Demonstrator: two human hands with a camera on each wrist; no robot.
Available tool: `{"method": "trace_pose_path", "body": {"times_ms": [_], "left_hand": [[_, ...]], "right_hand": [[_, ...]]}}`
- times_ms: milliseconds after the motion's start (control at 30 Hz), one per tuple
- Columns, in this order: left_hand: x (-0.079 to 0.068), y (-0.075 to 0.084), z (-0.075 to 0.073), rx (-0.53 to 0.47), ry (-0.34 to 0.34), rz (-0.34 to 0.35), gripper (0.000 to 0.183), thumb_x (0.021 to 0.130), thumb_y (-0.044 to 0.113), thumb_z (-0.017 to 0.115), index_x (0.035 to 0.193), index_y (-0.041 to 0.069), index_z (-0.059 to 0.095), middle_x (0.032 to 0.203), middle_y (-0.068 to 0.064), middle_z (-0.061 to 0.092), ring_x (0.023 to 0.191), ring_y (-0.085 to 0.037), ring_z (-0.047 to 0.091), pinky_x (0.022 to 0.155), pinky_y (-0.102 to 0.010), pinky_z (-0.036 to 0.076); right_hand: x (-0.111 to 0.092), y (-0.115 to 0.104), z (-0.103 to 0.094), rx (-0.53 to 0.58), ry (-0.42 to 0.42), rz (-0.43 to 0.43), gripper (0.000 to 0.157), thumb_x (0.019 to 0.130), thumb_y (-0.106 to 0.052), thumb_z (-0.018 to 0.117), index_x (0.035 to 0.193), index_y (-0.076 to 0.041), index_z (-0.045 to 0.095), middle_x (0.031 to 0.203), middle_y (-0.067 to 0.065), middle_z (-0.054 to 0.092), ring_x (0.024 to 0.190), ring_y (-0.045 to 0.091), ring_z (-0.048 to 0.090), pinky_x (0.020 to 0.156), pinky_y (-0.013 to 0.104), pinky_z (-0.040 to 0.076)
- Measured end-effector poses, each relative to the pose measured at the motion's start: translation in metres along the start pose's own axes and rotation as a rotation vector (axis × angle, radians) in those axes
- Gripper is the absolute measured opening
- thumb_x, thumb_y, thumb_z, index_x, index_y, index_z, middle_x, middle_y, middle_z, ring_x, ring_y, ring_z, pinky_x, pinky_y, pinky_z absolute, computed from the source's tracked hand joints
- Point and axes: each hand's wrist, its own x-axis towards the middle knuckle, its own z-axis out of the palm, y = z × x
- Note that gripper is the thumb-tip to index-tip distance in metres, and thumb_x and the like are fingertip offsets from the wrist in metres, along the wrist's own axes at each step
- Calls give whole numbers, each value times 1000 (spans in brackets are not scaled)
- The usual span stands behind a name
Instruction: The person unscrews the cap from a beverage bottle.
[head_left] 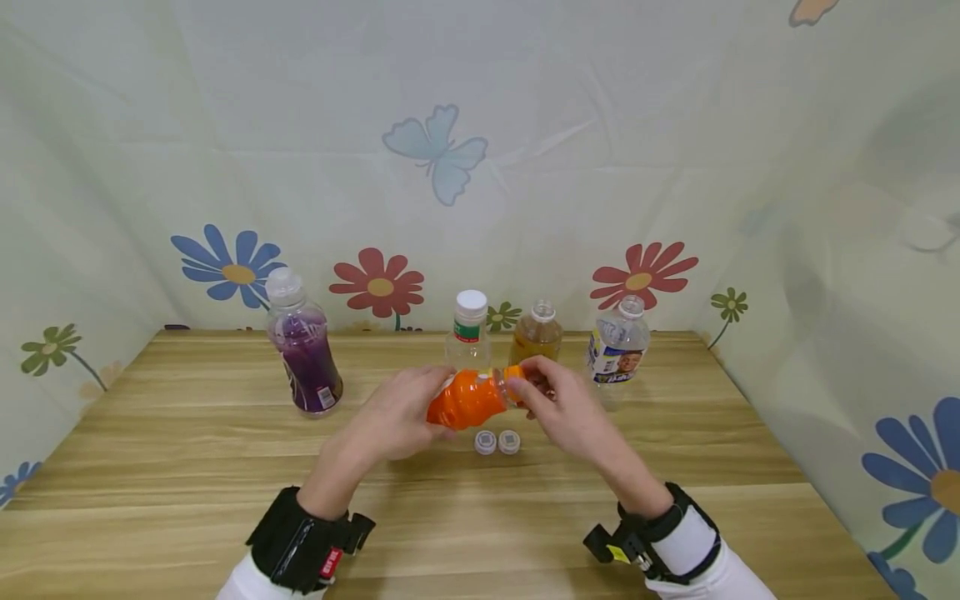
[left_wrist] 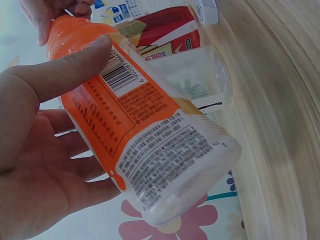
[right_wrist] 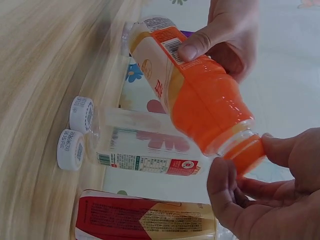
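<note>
Bottle, orange and tilted on its side [head_left: 468, 402], sits above the bench [head_left: 187, 467] in the head view, its neck toward the right. The left hand [head_left: 401, 412] is clamped round its body, while the right hand [head_left: 566, 408] pinches the orange cap [head_left: 514, 374]. Just in front lie two white caps [head_left: 485, 442], side by side. Behind stand a clear bottle with a white top [head_left: 468, 335] and an amber bottle [head_left: 537, 342], their lower parts hidden by the orange bottle and the right hand. A purple bottle [head_left: 307, 358] stands off to the left, and a capless bottle with a picture label [head_left: 618, 354] to the right. Flower-printed cloth [head_left: 300, 125] hangs behind everything.

The left wrist view adds the orange bottle's base, printed text and barcode [left_wrist: 120, 75], which the left thumb partly covers. The bottle blocks much of what stands behind it.

The right wrist view shows what the head view hides: a clear stretch of neck [right_wrist: 235, 139] next to the orange cap, and a red-and-gold label [right_wrist: 145, 217] on the amber bottle. Right-hand fingers cover part of the cap.
</note>
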Motion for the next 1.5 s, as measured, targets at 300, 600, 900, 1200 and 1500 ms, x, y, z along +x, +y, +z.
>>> {"method": "trace_pose_path", "body": {"times_ms": [300,600,900,1200,1500], "left_hand": [[-2,5,-3,-49,-37,1,64,78,14,92,133,3,61,121,-8,70,104,-24,66,96,-44,54],[-2,11,-2,18,-21,10,66,76,21,94,131,3,63,118,-10,70,102,-25,65,94,-44,55],[2,11,5,1,0,76,60,74,20,94,124,4,66,112,-7,72,99,-23,67,92,-41,55],[4,7,8,-103,-13,-5,57,74,19,94,123,5,67,109,-3,72,93,-16,65,89,-36,56],[5,1,8,-69,3,21,53,72,24,94,117,6,72,100,0,74,85,-11,65,83,-30,56]], "right_hand": [[1,3,2,-93,126,-44,27,107,-30,57,104,-5,68,83,3,67,69,15,61,59,31,54],[4,11,7,-331,131,32,60,110,-51,36,75,-11,64,58,-2,51,55,17,51,52,32,40],[4,15,8,-474,156,100,75,110,-54,22,52,-15,47,48,-1,42,45,20,45,41,32,31],[6,19,8,-447,215,44,61,109,-31,39,50,-17,49,45,-6,42,43,18,45,41,33,33],[8,23,11,-355,225,-73,57,107,-24,39,51,-16,47,45,-8,37,41,14,41,41,30,29]]}}
